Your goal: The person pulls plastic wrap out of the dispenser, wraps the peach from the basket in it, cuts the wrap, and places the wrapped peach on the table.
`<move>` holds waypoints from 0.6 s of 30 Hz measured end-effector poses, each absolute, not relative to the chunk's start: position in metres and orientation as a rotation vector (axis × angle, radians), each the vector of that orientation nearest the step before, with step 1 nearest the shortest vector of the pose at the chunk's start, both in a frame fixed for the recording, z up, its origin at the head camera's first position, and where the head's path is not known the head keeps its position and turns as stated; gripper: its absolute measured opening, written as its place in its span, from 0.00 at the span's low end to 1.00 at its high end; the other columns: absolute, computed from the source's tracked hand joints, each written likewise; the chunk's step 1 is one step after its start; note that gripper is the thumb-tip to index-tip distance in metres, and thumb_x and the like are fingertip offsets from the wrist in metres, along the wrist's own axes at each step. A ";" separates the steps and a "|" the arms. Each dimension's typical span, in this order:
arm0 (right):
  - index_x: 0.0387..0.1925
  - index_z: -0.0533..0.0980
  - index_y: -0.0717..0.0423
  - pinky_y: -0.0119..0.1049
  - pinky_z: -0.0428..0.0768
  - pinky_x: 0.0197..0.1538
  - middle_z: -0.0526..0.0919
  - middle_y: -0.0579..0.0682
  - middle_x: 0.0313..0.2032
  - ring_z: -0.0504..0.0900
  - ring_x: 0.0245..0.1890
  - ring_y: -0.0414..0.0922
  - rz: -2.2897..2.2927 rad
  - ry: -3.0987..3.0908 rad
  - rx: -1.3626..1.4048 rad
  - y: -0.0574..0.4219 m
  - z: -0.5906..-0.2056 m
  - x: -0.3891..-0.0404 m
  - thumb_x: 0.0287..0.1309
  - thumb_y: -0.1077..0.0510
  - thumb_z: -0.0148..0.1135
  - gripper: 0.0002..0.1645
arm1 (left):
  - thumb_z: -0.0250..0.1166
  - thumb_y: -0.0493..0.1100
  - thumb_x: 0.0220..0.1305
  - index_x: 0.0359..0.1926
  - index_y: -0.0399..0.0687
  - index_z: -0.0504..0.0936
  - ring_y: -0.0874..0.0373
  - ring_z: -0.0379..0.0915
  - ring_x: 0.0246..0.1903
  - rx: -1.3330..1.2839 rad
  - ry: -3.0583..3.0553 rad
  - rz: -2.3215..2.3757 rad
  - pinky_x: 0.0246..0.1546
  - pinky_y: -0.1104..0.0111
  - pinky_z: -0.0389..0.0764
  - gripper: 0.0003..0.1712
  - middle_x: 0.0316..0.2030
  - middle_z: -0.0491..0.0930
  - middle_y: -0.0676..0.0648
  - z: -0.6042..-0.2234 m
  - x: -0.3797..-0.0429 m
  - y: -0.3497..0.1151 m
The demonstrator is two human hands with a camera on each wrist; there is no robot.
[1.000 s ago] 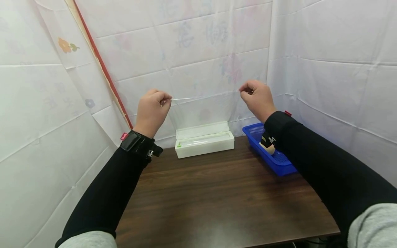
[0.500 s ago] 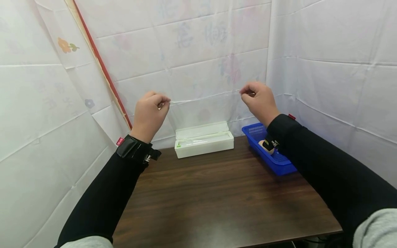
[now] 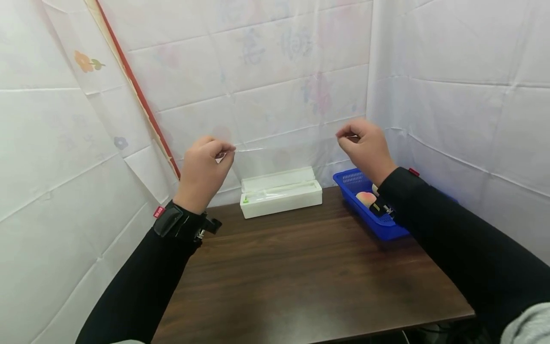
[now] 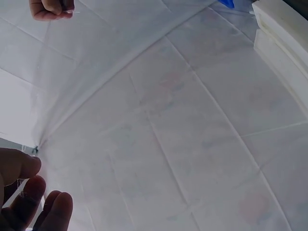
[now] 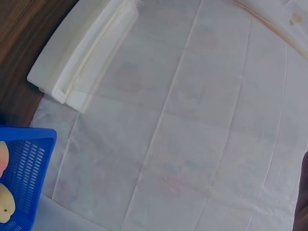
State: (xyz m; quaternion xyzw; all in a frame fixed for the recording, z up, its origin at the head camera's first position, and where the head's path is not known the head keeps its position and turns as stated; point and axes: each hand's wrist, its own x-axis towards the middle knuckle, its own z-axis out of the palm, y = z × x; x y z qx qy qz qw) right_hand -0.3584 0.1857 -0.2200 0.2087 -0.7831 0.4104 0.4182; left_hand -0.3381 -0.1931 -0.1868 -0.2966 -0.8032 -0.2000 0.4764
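Note:
A sheet of clear cling film [image 3: 254,149] is stretched in the air between both hands, its edge showing as a thin bright line. My left hand [image 3: 204,172] pinches one corner between thumb and fingers, left of the box. On the other side, above the blue basket, my right hand [image 3: 367,149] pinches the opposite corner. Below the film stands a white cling film box [image 3: 281,201] with its lid raised and a green piece at its left end. The left wrist view has the left hand's fingertips [image 4: 60,204] low at the left and the right hand [image 4: 52,8] at the top.
A blue plastic basket [image 3: 388,232] sits at the table's right back, partly under the right forearm. It contains a peach [image 3: 366,198] and another pale round fruit [image 5: 6,204]. White sheeting [image 3: 266,62] hangs behind the dark wooden table [image 3: 301,277] and along both sides.
Both hands have come slightly lower, with the film still between them. The right hand has shifted a little right, baring more of the peach. The box and basket stay put.

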 end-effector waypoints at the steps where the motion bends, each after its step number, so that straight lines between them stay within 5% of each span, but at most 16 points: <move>1: 0.42 0.87 0.58 0.19 0.78 0.50 0.88 0.52 0.44 0.81 0.44 0.35 1.029 -1.962 0.527 0.186 -0.221 -0.357 0.71 0.64 0.62 0.08 | 0.68 0.36 0.71 0.43 0.40 0.92 0.50 0.83 0.42 -0.726 -1.962 -0.487 0.45 0.60 0.83 0.07 0.38 0.87 0.43 -0.188 -0.336 -0.194; 9: 0.40 0.87 0.60 0.17 0.80 0.51 0.87 0.52 0.42 0.84 0.45 0.40 1.067 -1.944 0.557 0.188 -0.237 -0.343 0.69 0.66 0.62 0.08 | 0.70 0.35 0.69 0.41 0.41 0.93 0.52 0.84 0.41 -0.743 -1.960 -0.452 0.44 0.59 0.84 0.05 0.37 0.88 0.45 -0.200 -0.316 -0.195; 18: 0.39 0.87 0.58 0.17 0.78 0.45 0.87 0.51 0.39 0.80 0.39 0.27 1.015 -1.944 0.618 0.195 -0.270 -0.311 0.68 0.69 0.65 0.07 | 0.73 0.36 0.67 0.40 0.42 0.92 0.53 0.86 0.40 -0.771 -2.012 -0.375 0.44 0.59 0.88 0.03 0.36 0.88 0.46 -0.232 -0.279 -0.198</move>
